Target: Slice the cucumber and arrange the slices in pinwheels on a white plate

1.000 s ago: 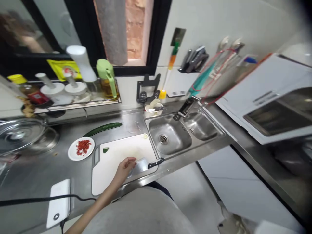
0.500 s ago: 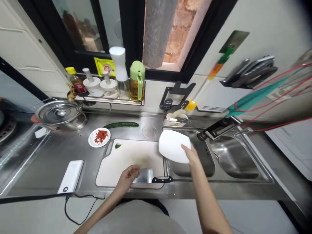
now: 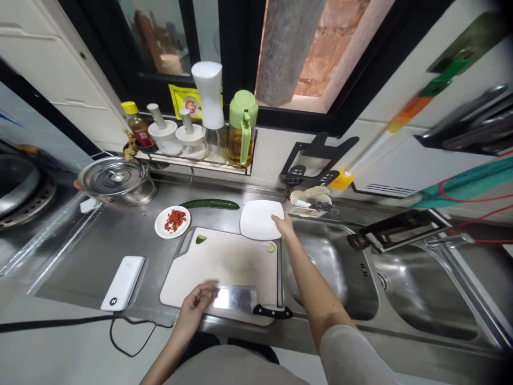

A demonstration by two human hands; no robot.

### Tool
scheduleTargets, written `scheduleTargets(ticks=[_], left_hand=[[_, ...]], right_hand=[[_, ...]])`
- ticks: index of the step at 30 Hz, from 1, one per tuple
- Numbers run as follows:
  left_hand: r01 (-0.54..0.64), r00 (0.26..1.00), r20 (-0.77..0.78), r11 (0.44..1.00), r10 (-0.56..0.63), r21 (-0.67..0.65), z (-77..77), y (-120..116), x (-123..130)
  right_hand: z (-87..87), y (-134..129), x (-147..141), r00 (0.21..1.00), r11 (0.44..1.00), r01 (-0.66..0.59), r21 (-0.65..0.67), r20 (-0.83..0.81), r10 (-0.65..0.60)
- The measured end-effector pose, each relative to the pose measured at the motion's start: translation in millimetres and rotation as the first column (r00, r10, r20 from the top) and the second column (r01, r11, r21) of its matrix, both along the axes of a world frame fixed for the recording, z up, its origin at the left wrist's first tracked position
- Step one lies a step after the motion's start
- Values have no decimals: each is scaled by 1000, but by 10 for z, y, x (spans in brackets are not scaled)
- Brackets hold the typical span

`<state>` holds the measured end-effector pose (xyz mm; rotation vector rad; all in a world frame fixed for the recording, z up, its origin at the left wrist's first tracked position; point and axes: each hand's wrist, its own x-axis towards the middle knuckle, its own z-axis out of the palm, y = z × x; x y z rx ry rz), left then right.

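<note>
We're finding the squarish white plate [image 3: 258, 222] at about 1 o'clock from the middle of the cutting board [image 3: 188, 280], by its far edge; we aren't able to tell whether it's resting on the tabletop [image 3: 86, 243] or hovering just above. The right hand [image 3: 285, 226] is pinching its 3 o'clock rim, thumb on top, the other fingers hiding underneath. The left hand [image 3: 195, 303] is hanging near 7 o'clock, fingers curling beside the blade end of the cleaver [image 3: 235, 298]; whether they're touching it or pinching anything, we can't tell. The cucumber [image 3: 210, 203] is lying at 12 o'clock. We're judging the plate light enough for 1 hand, stiff, smooth, probably slippery if wet and breakable if knocked. We're favouring a rim grip, thumb over, fingers under.
</note>
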<state>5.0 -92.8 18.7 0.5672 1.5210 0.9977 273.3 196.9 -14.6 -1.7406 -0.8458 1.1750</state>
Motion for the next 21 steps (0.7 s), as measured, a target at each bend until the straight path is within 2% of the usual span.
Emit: scheduleTargets(ticks=[9,15,21], left_hand=[[-26,999,20,1000,26,-17,-80,-11,22],[-36,998,55,996,40,-77,-205,26,-75],[-82,996,36,996,83,-22,-102,66,-7]], right_hand=[[-182,50,-70,999,999,-33,4,33,33],[-201,62,-110,998,999,-50,22,39,49],[-200,88,-152,989,996,-81,-28,118,84]])
